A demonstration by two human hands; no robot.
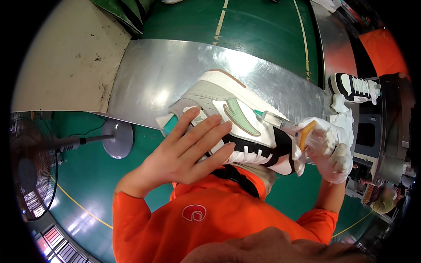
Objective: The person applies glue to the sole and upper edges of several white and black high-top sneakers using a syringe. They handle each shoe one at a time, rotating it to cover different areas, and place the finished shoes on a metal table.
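Note:
A white, grey, mint-green and black sneaker (210, 98) lies tilted at the near edge of the metal bench, its sole turned away from me and its toe to the right. My bare left hand (186, 149) grips it by the collar and lace area, fingers stretched over the side; the thumb is hidden. In a white glove, my right hand (326, 147) is closed around a clear syringe (280, 122) with a green tip. That tip points left, at the seam between the upper and the midsole; whether it touches cannot be told. Something yellow shows between the gloved fingers.
The shiny metal bench (144, 74) stretches across in front of me, with a cream panel (66, 65) at its left. A black-and-white sneaker (357, 87) sits at the far right beside white cloth (342, 116). A standing fan (30, 168) is at the left on the green floor.

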